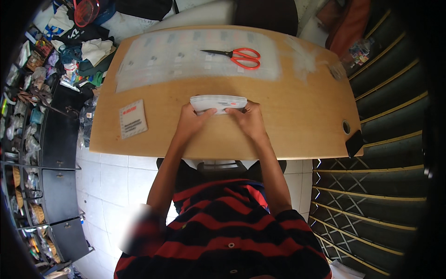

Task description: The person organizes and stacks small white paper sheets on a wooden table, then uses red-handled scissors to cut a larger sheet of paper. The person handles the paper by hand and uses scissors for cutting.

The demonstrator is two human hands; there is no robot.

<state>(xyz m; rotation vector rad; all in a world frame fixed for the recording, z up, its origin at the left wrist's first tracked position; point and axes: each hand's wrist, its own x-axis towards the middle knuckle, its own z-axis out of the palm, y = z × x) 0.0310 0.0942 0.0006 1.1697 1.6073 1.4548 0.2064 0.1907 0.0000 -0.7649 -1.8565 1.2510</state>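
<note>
Both my hands hold a stack of white printed plastic packets (219,101) above the middle of the wooden table. My left hand (193,117) is closed on the stack's left end, its thumb lying across the near face. At the right end my right hand (247,116) grips the same stack, thumb in front and fingers behind, partly hidden. A flat white packet with red and black print (133,119) lies on the table to the left. Farther back, scissors with red handles (245,58) rest on a large translucent plastic sheet (160,63).
The wooden table (297,125) has a strip of clear tape (304,58) at its far right and a dark phone-like object (354,143) at its right edge. Shelves and cabinets (60,193) stand left, with piled cloths (95,51). A metal folding gate (371,200) lines the right.
</note>
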